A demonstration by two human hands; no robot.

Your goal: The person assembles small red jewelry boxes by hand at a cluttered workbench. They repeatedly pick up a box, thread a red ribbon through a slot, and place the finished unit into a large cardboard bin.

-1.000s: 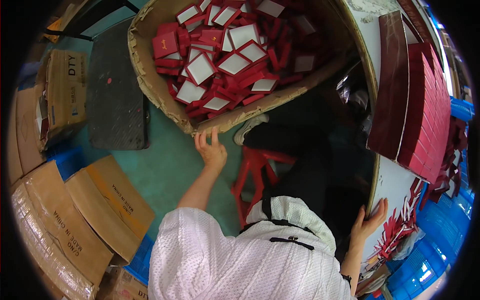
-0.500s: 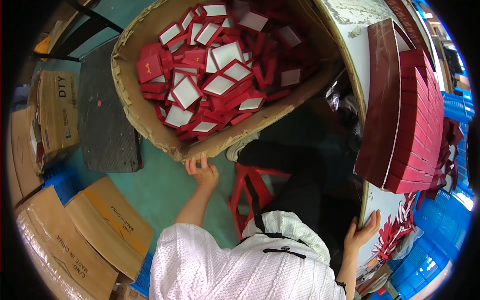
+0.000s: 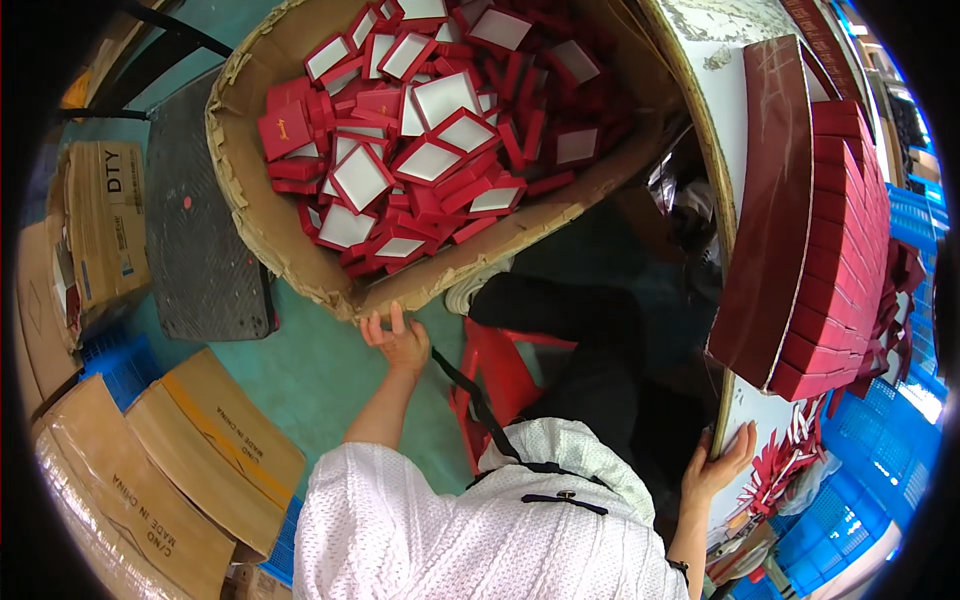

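Note:
A large, worn cardboard carton point(image 3: 292, 262) stands in front of me, heaped with red boxes with white insides point(image 3: 361, 179). My left hand point(image 3: 398, 342) holds its near corner, fingers hooked over the frayed rim. To my right, my right hand point(image 3: 718, 472) grips the edge of the white worktable point(image 3: 745, 405), its thumb and fingers on either side of the edge. Beyond that hand, a long dark-red tray point(image 3: 765, 215) rests on the table, packed with rows of red boxes point(image 3: 838, 245). Loose red and white strips point(image 3: 775, 465) lie beside my right hand.
A red stool point(image 3: 505, 372) is beneath me, by my legs. A black mat point(image 3: 205, 220) lies left of the carton. Flattened brown cartons point(image 3: 215, 440) and a standing carton point(image 3: 108, 225) line the left side. Blue plastic baskets point(image 3: 850, 480) crowd the far right.
The view has shifted slightly, so carton and mat appear a little further left. Both hands keep their holds. A black strap from my waist now stretches out toward my left hand.

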